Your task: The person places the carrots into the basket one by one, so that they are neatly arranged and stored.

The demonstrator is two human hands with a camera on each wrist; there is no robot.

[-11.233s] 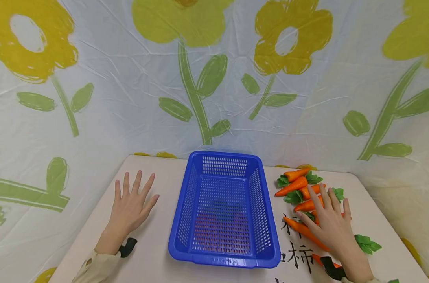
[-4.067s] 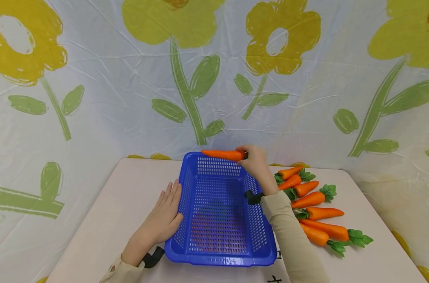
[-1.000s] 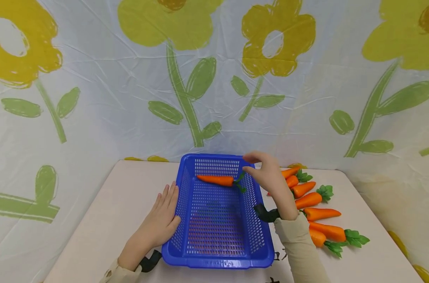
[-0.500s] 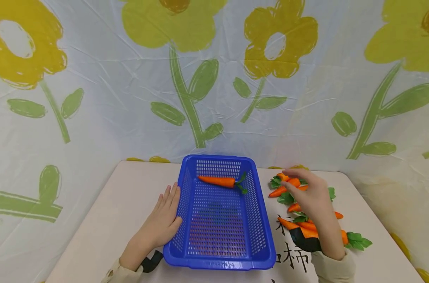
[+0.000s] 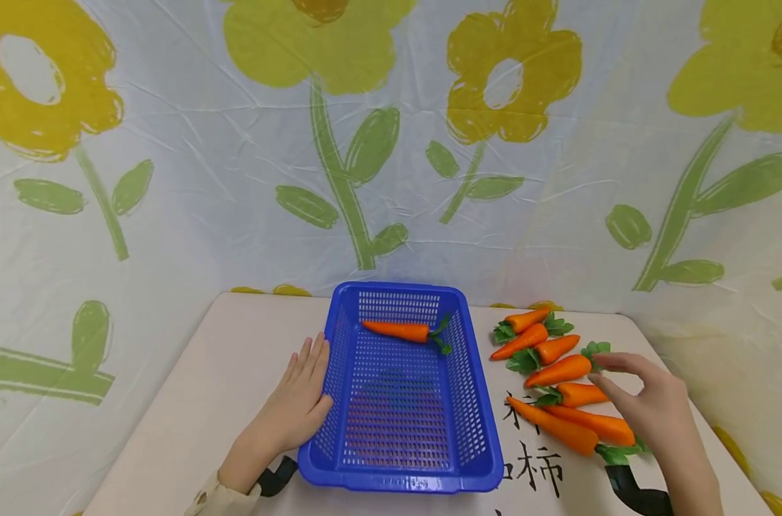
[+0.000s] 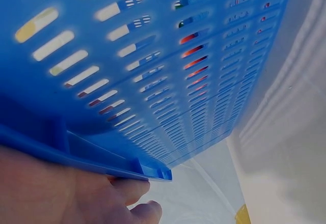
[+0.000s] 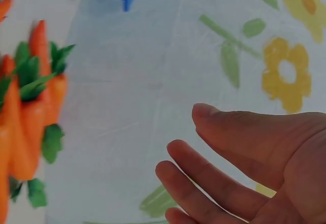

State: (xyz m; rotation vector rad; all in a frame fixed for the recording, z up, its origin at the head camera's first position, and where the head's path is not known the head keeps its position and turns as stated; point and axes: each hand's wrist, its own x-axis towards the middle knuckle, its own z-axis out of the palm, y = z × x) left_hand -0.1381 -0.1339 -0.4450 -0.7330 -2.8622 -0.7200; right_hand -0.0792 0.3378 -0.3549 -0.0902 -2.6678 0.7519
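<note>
My left hand (image 5: 294, 401) lies along the left rim of a blue plastic basket (image 5: 400, 480), fingers straight. Its fingers also show against the basket rim in the left wrist view. One orange carrot (image 5: 397, 330) with green leaves lies inside at the far end, its tip to the left. Over the right side of the table, my right hand (image 5: 661, 401) has its thumb and fingers apart, close to the leafy end of a carrot (image 5: 561, 370). Nothing sits between that thumb and the fingers (image 7: 219, 183) in the right wrist view.
Several more carrots (image 5: 558, 426) lie in a loose pile on the pale table (image 5: 249, 344), right of the basket. Black printed characters (image 5: 539, 466) mark the surface near them. A flower-patterned cloth (image 5: 249, 179) hangs behind and at the sides.
Earlier my right hand carried a carrot over the basket; that carrot now lies inside. The right hand has since moved right to the pile. My left hand went from the table to the basket's side.
</note>
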